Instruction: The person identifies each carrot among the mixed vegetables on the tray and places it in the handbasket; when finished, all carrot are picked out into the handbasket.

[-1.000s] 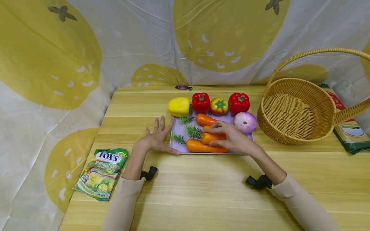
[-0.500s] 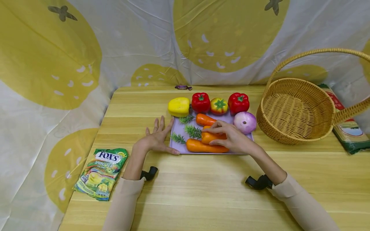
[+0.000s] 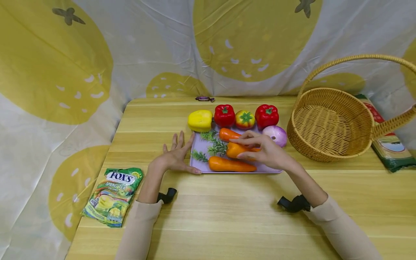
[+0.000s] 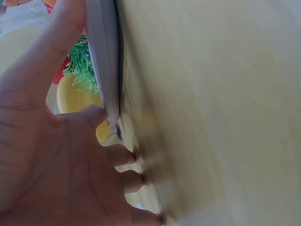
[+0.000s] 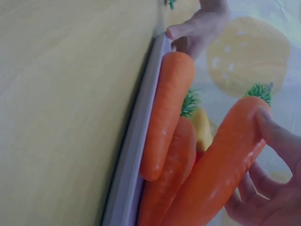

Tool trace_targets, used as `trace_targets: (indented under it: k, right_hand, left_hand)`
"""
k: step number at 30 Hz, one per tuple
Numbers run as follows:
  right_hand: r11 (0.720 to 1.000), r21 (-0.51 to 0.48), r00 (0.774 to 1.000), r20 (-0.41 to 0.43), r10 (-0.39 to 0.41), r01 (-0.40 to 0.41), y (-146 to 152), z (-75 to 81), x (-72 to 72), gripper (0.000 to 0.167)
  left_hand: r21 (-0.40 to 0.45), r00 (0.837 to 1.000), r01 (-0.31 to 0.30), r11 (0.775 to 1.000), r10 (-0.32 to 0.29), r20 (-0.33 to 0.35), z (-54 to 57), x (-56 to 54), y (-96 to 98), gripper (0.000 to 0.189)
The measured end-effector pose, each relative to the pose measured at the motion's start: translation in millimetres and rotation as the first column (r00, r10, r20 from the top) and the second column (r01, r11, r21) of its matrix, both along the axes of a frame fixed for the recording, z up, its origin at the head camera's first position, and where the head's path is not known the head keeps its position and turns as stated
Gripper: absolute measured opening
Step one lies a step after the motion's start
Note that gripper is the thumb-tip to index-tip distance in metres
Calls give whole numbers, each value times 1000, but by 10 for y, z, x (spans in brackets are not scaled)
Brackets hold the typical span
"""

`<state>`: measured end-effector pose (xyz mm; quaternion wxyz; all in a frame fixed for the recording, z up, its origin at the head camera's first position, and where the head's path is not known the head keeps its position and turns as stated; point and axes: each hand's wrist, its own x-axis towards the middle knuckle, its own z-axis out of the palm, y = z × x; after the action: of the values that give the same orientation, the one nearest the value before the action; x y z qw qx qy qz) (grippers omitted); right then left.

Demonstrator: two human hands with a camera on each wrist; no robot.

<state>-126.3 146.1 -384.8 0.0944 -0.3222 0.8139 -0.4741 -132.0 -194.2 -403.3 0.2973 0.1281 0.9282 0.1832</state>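
Note:
A lilac tray (image 3: 199, 146) holds plastic-looking carrots with green tops. My right hand (image 3: 274, 150) pinches the middle carrot (image 3: 235, 150) between thumb and fingers; in the right wrist view this carrot (image 5: 221, 157) is raised above the other two. Nearer the tray's front rim lies another carrot (image 3: 230, 164), and a third carrot (image 3: 227, 134) is behind, partly hidden by my fingers. At the tray's left side my left hand (image 3: 173, 158) spreads its fingers, the thumb at the front-left corner. The left wrist view shows those fingers (image 4: 131, 181) straight, reaching to the tabletop.
Along the tray's back sit a yellow pepper (image 3: 199, 121), two red peppers (image 3: 224, 115) and a red-yellow tomato-like vegetable (image 3: 245, 119). A purple onion (image 3: 275, 135) lies right. Beyond stands a wicker basket (image 3: 328, 151). A candy bag (image 3: 114, 195) is left, a wrapped candy (image 3: 204, 99) behind.
My right hand has risen slightly with the middle carrot, which now stands apart from the front carrot. The left hand has stayed at the tray's edge.

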Motion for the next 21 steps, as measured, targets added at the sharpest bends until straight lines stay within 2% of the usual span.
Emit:
trace_targets:
  k: [9, 16, 21]
  right_hand:
    - [999, -18, 999, 25, -34, 35, 161, 177, -18, 46]
    - [995, -42, 994, -53, -97, 95, 390, 437, -19, 49]
    - [981, -29, 972, -131, -193, 190, 664, 715, -62, 50]
  left_hand:
    - [-9, 1000, 7, 1000, -7, 1, -7, -3, 2, 138]
    - [-16, 1000, 3, 1000, -3, 4, -13, -6, 0, 139]
    - [-13, 1000, 4, 1000, -4, 0, -20, -9, 3, 139]
